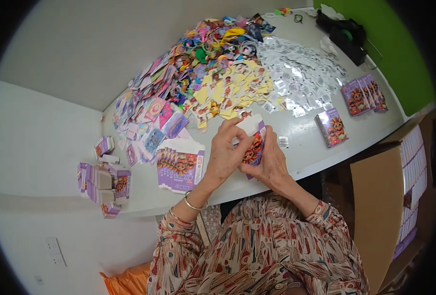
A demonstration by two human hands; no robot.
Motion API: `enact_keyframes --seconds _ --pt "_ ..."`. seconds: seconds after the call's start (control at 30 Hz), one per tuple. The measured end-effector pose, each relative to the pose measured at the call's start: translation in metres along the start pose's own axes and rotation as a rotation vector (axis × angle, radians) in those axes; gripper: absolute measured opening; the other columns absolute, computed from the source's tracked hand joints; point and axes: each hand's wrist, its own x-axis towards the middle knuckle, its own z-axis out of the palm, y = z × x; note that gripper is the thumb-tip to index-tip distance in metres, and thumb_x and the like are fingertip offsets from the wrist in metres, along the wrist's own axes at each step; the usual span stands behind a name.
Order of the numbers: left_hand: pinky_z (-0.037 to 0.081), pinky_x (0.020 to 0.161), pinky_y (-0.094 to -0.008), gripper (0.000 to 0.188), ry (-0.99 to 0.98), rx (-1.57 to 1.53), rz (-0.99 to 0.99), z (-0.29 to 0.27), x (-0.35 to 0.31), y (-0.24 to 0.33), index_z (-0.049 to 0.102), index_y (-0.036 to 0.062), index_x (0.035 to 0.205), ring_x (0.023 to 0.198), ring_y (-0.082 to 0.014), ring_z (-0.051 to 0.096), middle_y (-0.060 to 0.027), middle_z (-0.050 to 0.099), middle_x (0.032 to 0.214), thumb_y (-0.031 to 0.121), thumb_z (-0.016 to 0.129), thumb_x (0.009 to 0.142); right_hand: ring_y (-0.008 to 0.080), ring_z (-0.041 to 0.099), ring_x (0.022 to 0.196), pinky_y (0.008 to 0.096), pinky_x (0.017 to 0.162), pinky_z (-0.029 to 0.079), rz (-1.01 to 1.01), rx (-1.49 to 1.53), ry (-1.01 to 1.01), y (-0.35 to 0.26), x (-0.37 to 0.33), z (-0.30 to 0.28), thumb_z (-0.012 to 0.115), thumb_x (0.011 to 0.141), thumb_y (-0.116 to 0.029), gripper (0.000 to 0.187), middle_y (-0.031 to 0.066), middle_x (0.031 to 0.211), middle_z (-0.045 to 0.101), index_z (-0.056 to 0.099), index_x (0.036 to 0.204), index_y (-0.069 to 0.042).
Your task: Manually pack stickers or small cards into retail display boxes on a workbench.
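Between my hands is a small purple box (253, 153) with cartoon characters on its front and a white flap standing up at its top end. My left hand (226, 150) is closed at the box's left side, its thumb and fingers bent in near the flap. Wrapped round the right side and lower edge, my right hand (273, 160) grips the box. Left of my hands lies a fanned stack of flat purple cartons (179, 164). One filled-out purple box (332, 128) lies to the right. A small silvery packet (283, 141) rests just beside my right hand.
Farther back are heaps of colourful trinkets (213, 44), yellow cards (232, 91) and silvery packets (301, 73). More purple boxes (364, 94) lie at the right, and folded-up ones (105, 182) at the left edge. A black tape dispenser (343, 37) stands far right; an opened cardboard carton (380, 211) is below.
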Motion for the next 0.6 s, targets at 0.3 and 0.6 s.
enact_keyframes --seconds 0.3,0.6 --pt "0.049 0.09 -0.0266 0.041 0.033 -0.545 -0.191 0.018 -0.027 -0.007 0.049 -0.0002 0.125 0.104 -0.0159 0.059 -0.0125 0.054 0.121 0.001 0.065 0.088 0.0328 0.068 0.083 0.0389 0.074 0.054 0.073 0.129 0.016 0.024 0.01 -0.018 0.085 0.061 -0.033 0.082 0.0197 0.094 0.066 0.04 0.118 0.005" --pt "0.048 0.083 -0.0234 0.04 -0.138 -0.596 -0.328 0.018 -0.033 -0.033 0.056 -0.0013 0.126 0.093 -0.0099 0.057 -0.0042 0.06 0.104 -0.003 0.066 0.087 0.0294 0.069 0.08 0.0367 0.073 0.053 0.074 0.307 -0.192 0.027 0.005 -0.037 0.088 0.06 -0.028 0.072 0.0176 0.088 0.068 0.044 0.109 0.002"
